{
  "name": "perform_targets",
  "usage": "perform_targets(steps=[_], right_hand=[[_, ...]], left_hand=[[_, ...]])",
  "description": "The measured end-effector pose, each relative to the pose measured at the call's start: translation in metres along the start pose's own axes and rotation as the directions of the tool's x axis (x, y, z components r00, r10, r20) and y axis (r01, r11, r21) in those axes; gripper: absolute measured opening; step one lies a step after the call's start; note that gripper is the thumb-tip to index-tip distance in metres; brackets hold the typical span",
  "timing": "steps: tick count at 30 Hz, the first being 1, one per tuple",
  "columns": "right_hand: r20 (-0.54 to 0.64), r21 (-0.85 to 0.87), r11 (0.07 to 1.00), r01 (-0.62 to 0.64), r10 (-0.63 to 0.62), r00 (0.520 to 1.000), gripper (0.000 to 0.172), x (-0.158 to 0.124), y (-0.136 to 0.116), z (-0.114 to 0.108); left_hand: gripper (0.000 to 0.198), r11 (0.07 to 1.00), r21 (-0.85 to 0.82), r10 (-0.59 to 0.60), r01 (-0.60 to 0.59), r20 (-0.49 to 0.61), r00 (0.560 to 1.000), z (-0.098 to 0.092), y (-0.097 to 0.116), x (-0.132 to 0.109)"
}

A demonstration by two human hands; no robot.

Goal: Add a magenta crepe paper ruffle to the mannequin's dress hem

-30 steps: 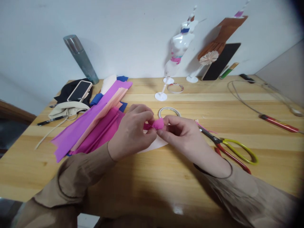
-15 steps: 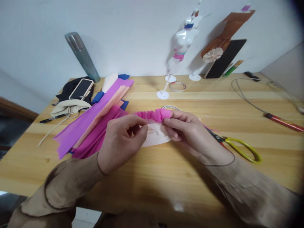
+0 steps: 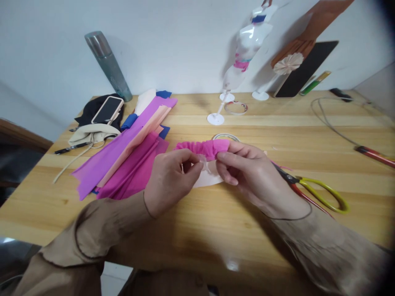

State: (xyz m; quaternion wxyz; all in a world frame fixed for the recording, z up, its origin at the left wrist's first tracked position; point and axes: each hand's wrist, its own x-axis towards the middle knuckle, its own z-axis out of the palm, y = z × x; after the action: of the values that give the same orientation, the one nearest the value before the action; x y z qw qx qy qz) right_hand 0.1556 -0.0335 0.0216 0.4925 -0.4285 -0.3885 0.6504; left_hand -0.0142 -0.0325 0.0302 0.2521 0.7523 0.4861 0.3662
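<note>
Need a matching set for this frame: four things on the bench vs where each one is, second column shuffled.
Things:
1. pink ruffled paper strip
2. scissors
3. phone
4. metal flask

Places:
a. on the dark cloth
b. by the wall, at the back edge
c. gripped by the right hand
d. flat on the table, just right of the right hand

Pairs: 1-c, 2-d, 3-a, 4-b

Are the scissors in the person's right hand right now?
No, the scissors lie on the table beyond the right hand, which pinches the gathered pink strip.
</note>
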Motion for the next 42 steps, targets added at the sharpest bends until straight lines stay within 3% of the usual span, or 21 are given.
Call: perform_targets(steps=[2, 5, 9, 18, 26, 34, 42], right_hand=[[0.006, -0.004, 1.0, 0.005, -0.005, 1.0, 0.011, -0.001, 0.001, 0.001], [0.02, -0.003, 1.0, -0.01, 0.01, 1.0, 0.01, -0.002, 0.002, 0.003], [0.016, 0.004, 1.0, -0.022, 0.022, 1.0, 0.011, -0.002, 0.002, 0.004], [-0.01, 0.037, 0.998, -0.042, 0.042, 0.999, 0.009, 0.001, 0.002, 0.003], [0.026, 0.033, 0.999, -0.006, 0.005, 1.0, 0.008, -0.001, 0.003, 0.004], [0.032, 0.026, 1.0, 0.015, -0.015, 0.999, 0.008, -0.001, 0.005, 0.004], [-0.001, 0.023, 1.0, 0.012, -0.012, 1.0, 0.009, 0.0, 0.006, 0.005]], left_hand=[[0.006, 0.999, -0.011, 0.042, -0.043, -0.032, 0.999, -0.002, -0.001, -0.001], [0.007, 0.981, 0.03, 0.196, -0.194, -0.088, 0.977, -0.005, -0.005, 0.0], [0.009, 0.937, 0.09, 0.343, -0.337, -0.071, 0.937, -0.005, -0.01, 0.005], [0.012, 0.893, 0.191, 0.418, -0.408, -0.014, 0.908, -0.006, -0.011, 0.006], [0.008, 0.812, 0.302, 0.532, -0.5, -0.031, 0.846, -0.005, -0.014, 0.006], [0.013, 0.816, 0.283, 0.527, -0.504, -0.006, 0.85, -0.005, -0.015, 0.009], [0.014, 0.706, 0.378, 0.633, -0.599, 0.043, 0.773, -0.003, -0.022, 0.006]])
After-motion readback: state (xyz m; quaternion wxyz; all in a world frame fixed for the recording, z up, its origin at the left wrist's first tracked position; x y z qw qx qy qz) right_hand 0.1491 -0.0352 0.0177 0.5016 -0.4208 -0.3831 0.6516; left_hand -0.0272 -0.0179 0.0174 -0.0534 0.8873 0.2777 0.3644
